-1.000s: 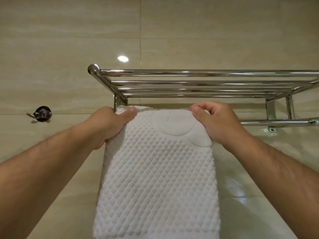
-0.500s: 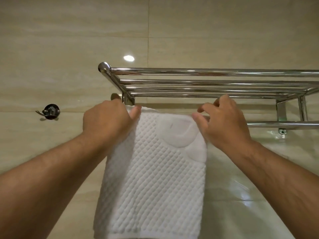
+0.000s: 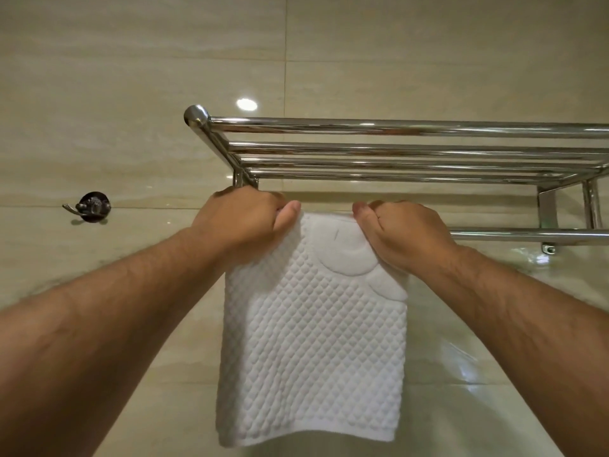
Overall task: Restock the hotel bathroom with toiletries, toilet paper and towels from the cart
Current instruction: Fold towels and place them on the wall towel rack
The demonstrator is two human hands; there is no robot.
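A white textured towel [image 3: 313, 341] hangs folded over the lower rail [image 3: 527, 233] of a chrome towel rack [image 3: 395, 127] on the tiled wall. My left hand [image 3: 244, 219] grips the towel's top left corner at the rail, thumb on the front face. At the top right corner my right hand [image 3: 405, 235] grips the towel with curled fingers. The rail under the towel is hidden by the cloth and my hands. The towel's bottom edge hangs free and shows near the frame's lower part.
A dark metal wall hook [image 3: 90, 207] sits on the tiles to the left of the rack. The rack's upper shelf of several chrome bars holds nothing. Beige glossy tiles [image 3: 131, 77] cover the wall behind.
The towel has gone up and over the lower rail and hangs shorter, its bottom edge now in sight. Both hands have moved toward the rail and closer together.
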